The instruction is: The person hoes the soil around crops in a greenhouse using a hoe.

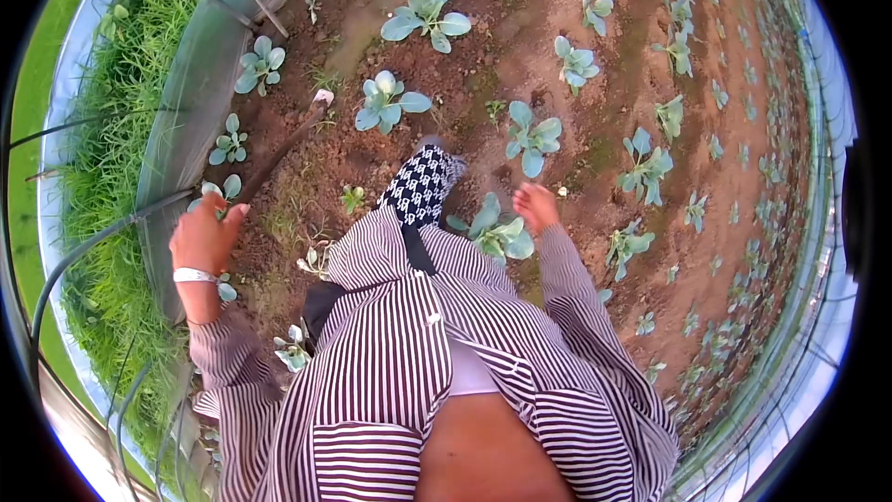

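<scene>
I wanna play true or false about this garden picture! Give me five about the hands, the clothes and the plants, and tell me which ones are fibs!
1. The left hand holds a long, thin brown stick. True.
2. Only the right wrist wears a bracelet. False: the white wristband is on the left wrist.
3. The long-sleeved shirt has dark and white stripes. True.
4. The young plants have bright red leaves. False: the leafy plants are blue-green.
5. Tall green grass grows along the picture's left side. True.

Bare soil [476,84] open between leafy plants [532,138]; curved pole [139,215] and sheet [186,93] bar left side; patterned leg [420,188] blocks middle.
</scene>
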A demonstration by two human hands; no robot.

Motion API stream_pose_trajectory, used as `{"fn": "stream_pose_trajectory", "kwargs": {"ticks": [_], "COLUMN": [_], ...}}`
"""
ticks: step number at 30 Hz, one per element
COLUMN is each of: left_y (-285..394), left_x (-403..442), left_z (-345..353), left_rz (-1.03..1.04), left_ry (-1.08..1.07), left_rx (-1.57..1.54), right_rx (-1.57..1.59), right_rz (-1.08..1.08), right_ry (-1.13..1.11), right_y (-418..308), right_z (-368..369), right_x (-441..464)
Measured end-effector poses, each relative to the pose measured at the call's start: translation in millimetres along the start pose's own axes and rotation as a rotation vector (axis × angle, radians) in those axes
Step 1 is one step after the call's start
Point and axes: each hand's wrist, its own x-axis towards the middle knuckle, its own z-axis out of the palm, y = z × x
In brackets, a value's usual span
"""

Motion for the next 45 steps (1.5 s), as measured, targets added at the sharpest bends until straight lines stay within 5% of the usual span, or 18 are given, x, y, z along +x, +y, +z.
{"fn": "stream_pose_trajectory", "kwargs": {"ticks": [6, 11, 13, 18, 23, 31, 36, 41, 45], "left_y": [33.5, 24.2, 43.0, 54.6, 104.1, 240.7, 340.8, 426.1, 496.9], "left_x": [63.3, 124.0, 127.3, 182.7, 191.4, 200.4, 184.7, 173.9, 164.0], "left_z": [-66.6, -104.1, -85.7, -147.3, -158.9, -158.6, -140.8, -94.0, -62.3], "left_rz": [-0.153, -0.44, -0.61, -0.58, -0.579, -0.615, -0.943, -1.078, -1.166], "left_ry": [-0.043, 0.14, 0.117, 0.058, 0.017, 0.001, 0.026, -0.222, -0.307], "left_rx": [-0.3, -0.37, -0.451, -0.3, -0.28, -0.244, -0.426, -0.383, -0.461], "right_rx": [-0.301, -0.473, -0.661, -0.4, -0.222, -0.521, -0.74, -0.931, -1.103], "right_rz": [-0.006, -0.109, -0.076, 0.022, 0.004, 0.284, 0.334, 0.355, 0.344], "right_ry": [-0.47, -0.574, -0.54, -0.272, -0.305, -0.562, -0.744, -0.662, -0.862], "right_y": [-121.7, -210.9, -271.5, -323.3, -386.5, -428.4, -534.1, -641.5, -656.0], "right_z": [183.5, 255.0, 229.4, 192.0, 179.8, 201.9, 216.0, 238.5, 310.2], "right_x": [69.8, 165.0, 202.0, 266.0, 298.0, 356.4, 432.5, 526.9, 526.9]}}
